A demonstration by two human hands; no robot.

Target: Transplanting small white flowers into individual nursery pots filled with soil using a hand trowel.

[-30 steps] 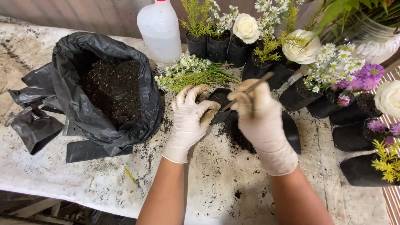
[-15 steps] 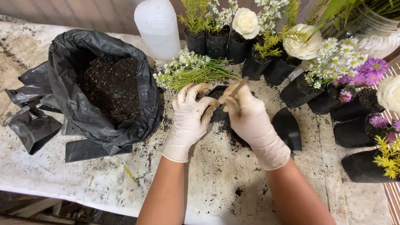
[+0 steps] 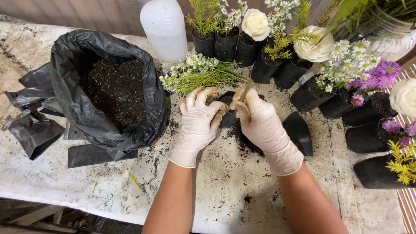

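Scene: a head-worn camera looks down on a soil-strewn pale table (image 3: 86,190) where a person in cream-coloured gloves works.

Left hand (image 3: 197,125): centre of the frame, fingers curled around the side of a small black grow bag (image 3: 226,113), steadying it.

Right hand (image 3: 260,123): just right of centre, closed around a thin stick (image 3: 246,92) whose upper end points toward the top of the frame; the lower end is hidden behind the fingers.

Small black grow bag: centre of the frame, between the two hands, touching the left glove; its contents cannot be made out.

Step in hand: by the look of it, the stick is being worked into the soil of the small bag, either to firm it or to open a planting hole.

Next move calls for: probably a steady grip on the bag so it stays upright while the stick goes down straight, and then a stem within reach.

Cut stems (image 3: 199,76): a bunch of small white flowers and greenery lying just above the hands.

Soil sack (image 3: 108,91): large black plastic bag, open and full of dark potting mix, left of the frame.

Potted flowers (image 3: 312,47): white roses, daisies and purple blooms in black bags, upper right.

White jug (image 3: 164,28): top centre.
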